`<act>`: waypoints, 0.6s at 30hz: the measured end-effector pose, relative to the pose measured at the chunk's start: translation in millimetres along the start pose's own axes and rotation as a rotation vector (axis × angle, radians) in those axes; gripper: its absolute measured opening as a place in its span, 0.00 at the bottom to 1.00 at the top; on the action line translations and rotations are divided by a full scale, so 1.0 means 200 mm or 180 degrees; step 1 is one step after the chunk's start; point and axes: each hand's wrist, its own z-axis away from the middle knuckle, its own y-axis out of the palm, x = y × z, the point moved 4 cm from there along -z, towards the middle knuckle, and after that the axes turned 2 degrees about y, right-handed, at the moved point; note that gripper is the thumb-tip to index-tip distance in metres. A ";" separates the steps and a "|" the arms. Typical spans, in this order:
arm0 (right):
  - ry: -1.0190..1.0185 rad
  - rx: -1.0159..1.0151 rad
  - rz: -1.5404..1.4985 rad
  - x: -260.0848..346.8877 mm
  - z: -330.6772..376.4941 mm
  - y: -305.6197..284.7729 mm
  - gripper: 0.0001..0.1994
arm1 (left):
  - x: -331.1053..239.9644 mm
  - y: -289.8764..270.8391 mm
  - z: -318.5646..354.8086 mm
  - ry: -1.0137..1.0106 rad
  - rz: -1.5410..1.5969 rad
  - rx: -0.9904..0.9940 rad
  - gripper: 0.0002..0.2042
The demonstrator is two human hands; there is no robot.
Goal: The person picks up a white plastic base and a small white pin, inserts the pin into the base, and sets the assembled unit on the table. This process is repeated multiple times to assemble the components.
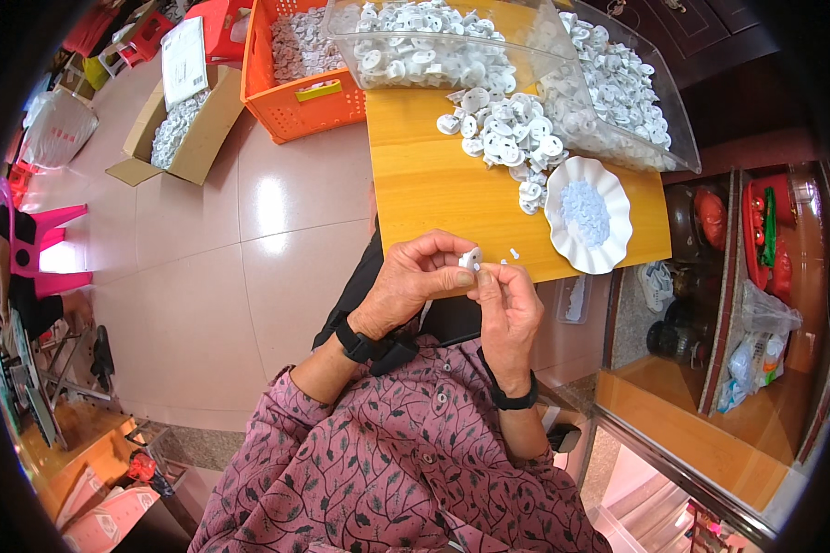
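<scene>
seemingly, disc within left grip

Head-worn fisheye view, facing steeply down at close range: leaf-print shirt at 6 o'clock, wooden tabletop toward 1.

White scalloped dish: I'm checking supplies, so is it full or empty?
Neither: the scalloped dish is partly filled. Small pale-blue pieces are heaped in its middle, and its wavy rim is bare.
</scene>
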 end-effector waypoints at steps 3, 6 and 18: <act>-0.0001 -0.0005 0.0033 -0.01 0.00 0.00 0.03 | 0.00 0.00 0.00 0.0012 0.0053 0.0029 0.14; 0.0009 0.0012 0.0043 -0.03 0.01 0.00 0.03 | 0.01 0.00 0.01 0.0052 0.0039 0.0025 0.14; -0.0261 -0.0069 0.0527 0.02 0.00 0.02 0.04 | 0.01 -0.01 0.01 0.0121 -0.0110 -0.0020 0.14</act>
